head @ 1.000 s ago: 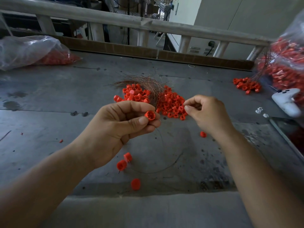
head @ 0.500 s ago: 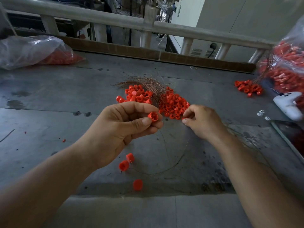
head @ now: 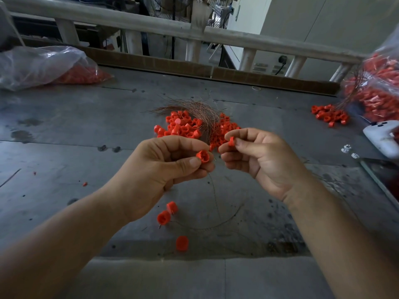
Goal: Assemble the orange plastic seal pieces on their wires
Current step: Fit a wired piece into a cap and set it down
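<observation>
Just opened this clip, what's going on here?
A person is working at a grey table. The left hand pinches an orange cup-shaped seal piece, with a thin wire hanging below it. The right hand pinches a smaller orange piece close beside it; the two pieces are apart, not yet joined. Behind the hands lie a pile of orange pieces and a bundle of wires.
</observation>
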The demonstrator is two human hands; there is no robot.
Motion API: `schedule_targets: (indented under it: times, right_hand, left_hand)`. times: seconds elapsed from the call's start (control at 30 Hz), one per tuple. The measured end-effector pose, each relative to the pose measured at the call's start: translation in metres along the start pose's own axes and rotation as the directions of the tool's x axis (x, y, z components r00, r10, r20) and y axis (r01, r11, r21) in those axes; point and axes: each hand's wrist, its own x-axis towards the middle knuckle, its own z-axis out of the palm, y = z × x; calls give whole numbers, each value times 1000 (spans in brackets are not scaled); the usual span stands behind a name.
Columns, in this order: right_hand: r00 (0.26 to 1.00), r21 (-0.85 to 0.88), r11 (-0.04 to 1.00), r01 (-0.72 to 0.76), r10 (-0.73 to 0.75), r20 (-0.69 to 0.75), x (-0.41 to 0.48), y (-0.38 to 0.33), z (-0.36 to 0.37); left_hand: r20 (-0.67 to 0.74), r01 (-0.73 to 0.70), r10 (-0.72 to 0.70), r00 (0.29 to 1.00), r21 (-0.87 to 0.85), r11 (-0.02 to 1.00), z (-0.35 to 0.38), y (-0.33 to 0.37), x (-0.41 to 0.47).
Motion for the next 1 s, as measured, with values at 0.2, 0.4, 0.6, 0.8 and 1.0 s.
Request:
schedule_targets:
  times: [0.2,0.4,0.6,0.8,1.0]
  right_hand:
    - [996,64,998,-15,10,87,-3,-1,4]
    - [996,72,997,-27,20,87,-2,2,7]
    - [998,-19,1000,-6,7,64,0,5,8]
    - [994,30,999,14,-17,106,-1,7,9]
    - [986,-114,984,140,-128,106,-3,12,13]
  left_hand:
    - [10,8,-8,1000,37,999,-2,0,1]
    - [10,6,-7,1000,51,999,-3,1,1]
    - [9,12,-12,1000,50,999,-5,1,1]
    - [-2,10,-10,1000,61,998,-5,1,1]
    - [-30,3,-1,1000,80,997,-4,1,1]
